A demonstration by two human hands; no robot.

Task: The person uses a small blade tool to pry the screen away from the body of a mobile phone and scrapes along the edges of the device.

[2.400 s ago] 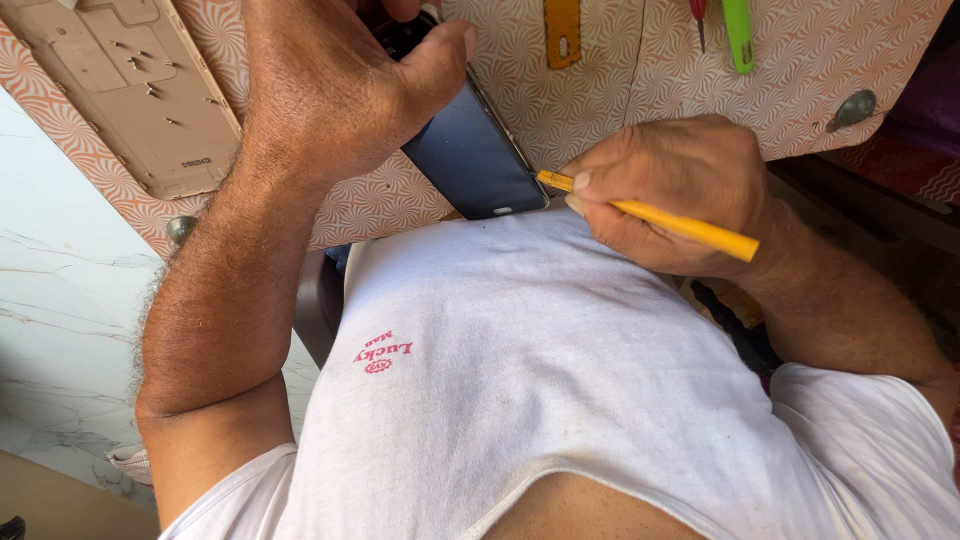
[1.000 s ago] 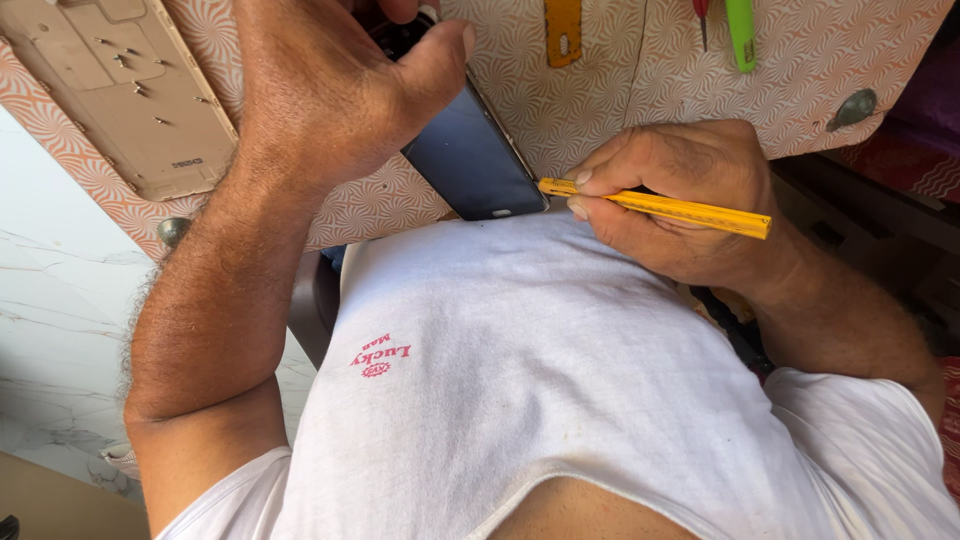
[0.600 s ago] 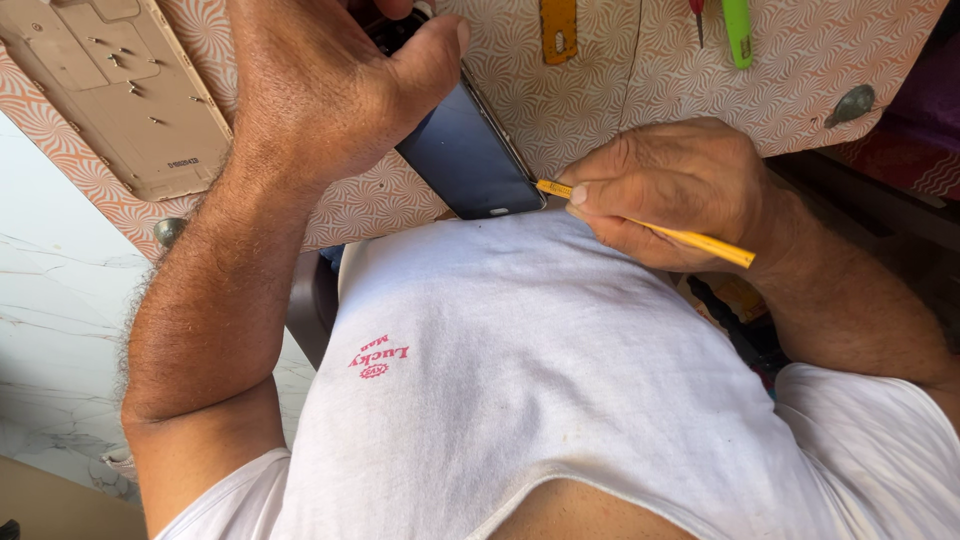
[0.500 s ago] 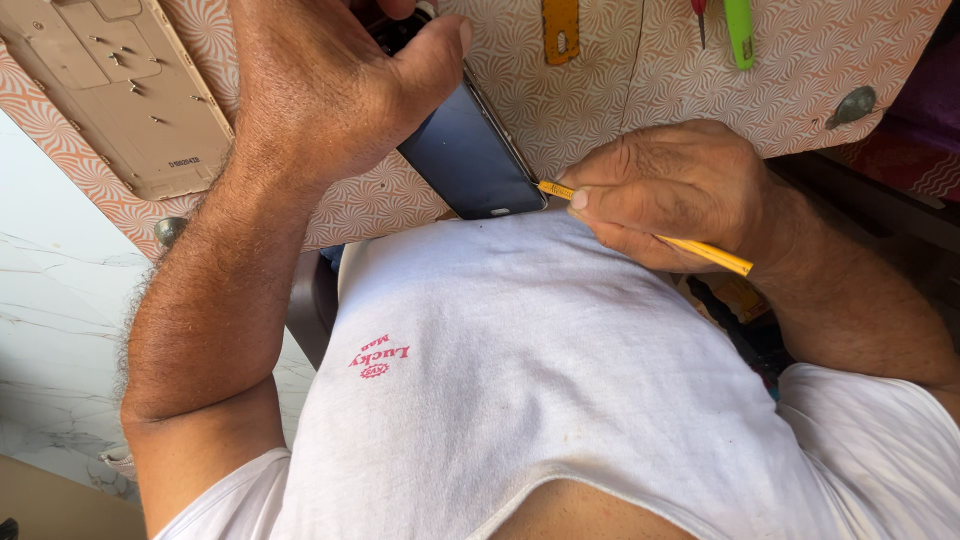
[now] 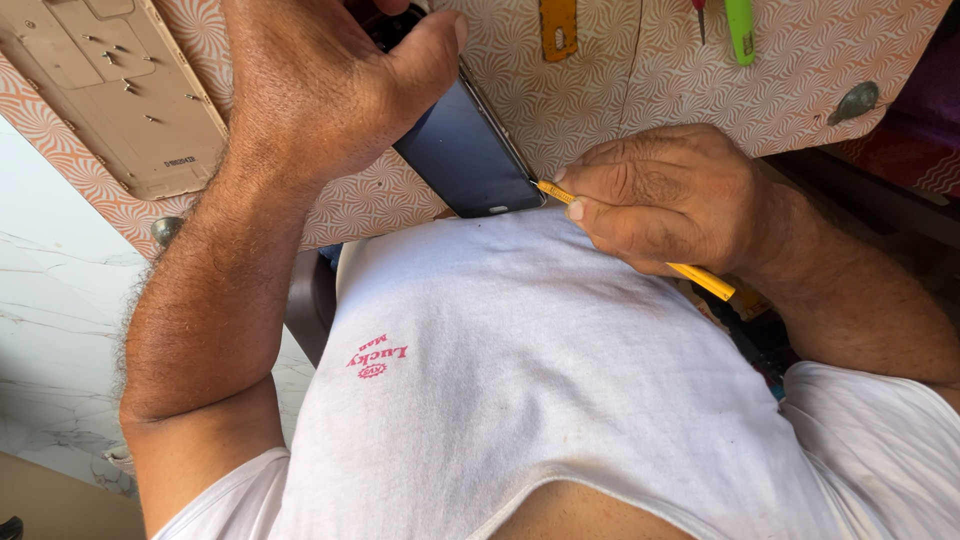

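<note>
My left hand (image 5: pixel 320 90) grips the upper part of a dark smartphone (image 5: pixel 465 155) and presses it on the patterned table (image 5: pixel 620 80). The phone's lower end points toward my chest. My right hand (image 5: pixel 665 200) is closed around a thin yellow tool (image 5: pixel 700 280). The tool's tip (image 5: pixel 548 188) touches the phone's lower right corner edge. My white shirt (image 5: pixel 520 380) fills the lower half of the view.
A beige phone back frame (image 5: pixel 120 90) lies at the table's left. A yellow tool (image 5: pixel 557 25), a red-tipped tool (image 5: pixel 698 8) and a green tool (image 5: pixel 740 25) lie at the far edge. A round metal screw head (image 5: pixel 858 100) sits at the right. White marble floor (image 5: pixel 50 320) shows below left.
My right hand has tilted the yellow tool steeper and drawn its tip along the phone's lower right corner. My left hand keeps its hold on the phone.
</note>
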